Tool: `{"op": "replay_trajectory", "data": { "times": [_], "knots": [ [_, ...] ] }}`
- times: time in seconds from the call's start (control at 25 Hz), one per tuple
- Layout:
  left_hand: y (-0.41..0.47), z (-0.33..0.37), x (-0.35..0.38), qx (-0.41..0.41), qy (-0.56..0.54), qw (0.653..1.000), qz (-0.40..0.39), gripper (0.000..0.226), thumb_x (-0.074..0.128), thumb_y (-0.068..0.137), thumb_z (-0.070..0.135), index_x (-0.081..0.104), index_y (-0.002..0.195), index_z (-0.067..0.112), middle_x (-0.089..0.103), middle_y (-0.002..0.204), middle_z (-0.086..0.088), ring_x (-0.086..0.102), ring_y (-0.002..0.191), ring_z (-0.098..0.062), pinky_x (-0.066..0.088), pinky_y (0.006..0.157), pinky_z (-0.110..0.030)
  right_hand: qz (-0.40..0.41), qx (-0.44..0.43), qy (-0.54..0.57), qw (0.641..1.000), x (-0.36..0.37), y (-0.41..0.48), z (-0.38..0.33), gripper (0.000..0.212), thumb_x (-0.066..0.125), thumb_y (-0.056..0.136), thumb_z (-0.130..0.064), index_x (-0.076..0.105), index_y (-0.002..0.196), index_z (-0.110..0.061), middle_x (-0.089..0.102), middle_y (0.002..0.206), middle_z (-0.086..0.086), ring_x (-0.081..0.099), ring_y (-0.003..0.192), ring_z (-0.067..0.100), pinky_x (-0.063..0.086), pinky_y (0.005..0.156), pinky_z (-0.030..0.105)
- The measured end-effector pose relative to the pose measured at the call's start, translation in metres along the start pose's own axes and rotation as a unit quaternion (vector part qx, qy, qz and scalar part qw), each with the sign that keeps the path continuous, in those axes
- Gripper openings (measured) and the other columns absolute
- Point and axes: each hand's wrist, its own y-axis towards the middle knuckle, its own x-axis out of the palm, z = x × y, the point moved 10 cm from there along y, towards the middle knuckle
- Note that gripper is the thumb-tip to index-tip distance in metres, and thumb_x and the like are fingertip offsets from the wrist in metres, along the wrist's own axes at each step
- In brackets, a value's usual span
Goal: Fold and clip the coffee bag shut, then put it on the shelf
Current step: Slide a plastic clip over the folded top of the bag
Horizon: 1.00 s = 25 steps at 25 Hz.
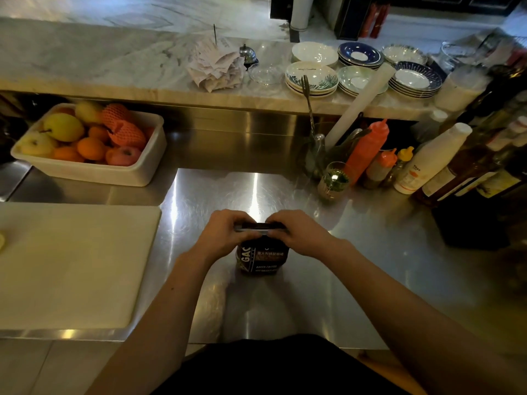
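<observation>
- Currently, from the head camera: coffee bag (261, 259) upright on the steel counter (328, 275), near its front edge, straight ahead of the body.
- Left hand (225, 233) and right hand (299, 233) closed over the bag's top from either side, fingers curled down onto the flattened, rolled strip (260, 226) between them.
- Both hands narrow, pinching that folded top; nothing else held, as far as can be seen.
- Fold judged well under way or just done: top pressed flat and low, printed front of the bag showing below it.
- Pale band along the folded strip possibly a clip, possibly only the bag's own shiny edge; cannot tell which.
- No separate clip spotted loose on the counter near the bag.
- Left of the bag, a white cutting board (71, 263); behind that, a tub of fruit (94, 143), well apart from the work.
- To the right, squeeze bottles (368, 152) and dark glass bottles, clear of the hands.
- Up on the marble ledge (85, 61), stacked plates (312, 78) and a spike of receipts (216, 64).
- Remaining, by judgement: confirm or fit the clip, then lift and carry the bag to the shelf.
- Shelf itself not clearly identifiable from this angle.
</observation>
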Motion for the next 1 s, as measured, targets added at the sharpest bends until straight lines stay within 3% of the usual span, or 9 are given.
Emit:
{"op": "replay_trajectory", "data": {
  "times": [0.2, 0.36, 0.56, 0.8, 1.0],
  "knots": [
    [-0.006, -0.008, -0.005, -0.007, 0.001, 1.000, 0.020, 0.019, 0.077, 0.078, 0.027, 0.077, 0.095, 0.017, 0.073, 0.083, 0.006, 0.068, 0.079, -0.007, 0.049, 0.071, -0.016, 0.026, -0.008, -0.057, 0.998, 0.008, 0.005, -0.011, 0.024, 0.050, 0.097, -0.028, 0.062, 0.115, -0.018, 0.066, 0.106, 0.004, 0.061, 0.096, 0.022, 0.051, 0.083, 0.038],
    [-0.005, -0.016, -0.015, -0.010, 0.017, 1.000, 0.000, 0.020, 0.078, 0.078, 0.027, 0.077, 0.096, 0.020, 0.075, 0.085, 0.006, 0.067, 0.079, -0.007, 0.047, 0.071, -0.018, 0.012, -0.016, 0.000, 1.000, -0.002, 0.001, -0.002, 0.025, 0.055, 0.096, -0.028, 0.066, 0.115, -0.017, 0.070, 0.104, 0.004, 0.062, 0.093, 0.018, 0.053, 0.083, 0.034],
    [-0.009, -0.026, -0.016, -0.030, -0.020, 0.999, 0.007, 0.016, 0.078, 0.077, 0.026, 0.077, 0.093, 0.023, 0.074, 0.082, 0.011, 0.067, 0.079, -0.007, 0.044, 0.070, -0.018, 0.047, -0.005, 0.059, 0.997, -0.012, -0.008, 0.017, 0.021, 0.063, 0.091, -0.021, 0.071, 0.109, -0.014, 0.075, 0.099, 0.005, 0.065, 0.085, 0.012, 0.048, 0.076, 0.018],
    [-0.013, -0.031, -0.014, -0.025, -0.050, 0.998, 0.005, 0.012, 0.077, 0.078, 0.024, 0.077, 0.090, 0.025, 0.073, 0.081, 0.013, 0.066, 0.079, -0.001, 0.045, 0.069, -0.011, 0.067, -0.003, 0.099, 0.993, -0.009, -0.016, 0.023, 0.020, 0.059, 0.093, -0.012, 0.070, 0.109, -0.013, 0.075, 0.100, 0.006, 0.067, 0.090, 0.017, 0.052, 0.083, 0.028],
    [-0.013, -0.043, -0.024, -0.055, -0.139, 0.987, 0.050, 0.012, 0.078, 0.078, 0.020, 0.077, 0.090, 0.017, 0.074, 0.075, 0.009, 0.071, 0.076, -0.009, 0.053, 0.072, -0.016, 0.084, 0.011, 0.139, 0.987, -0.009, -0.015, 0.035, 0.022, 0.055, 0.096, -0.011, 0.068, 0.113, -0.014, 0.072, 0.105, 0.003, 0.065, 0.096, 0.014, 0.050, 0.088, 0.024]
  ]
}}
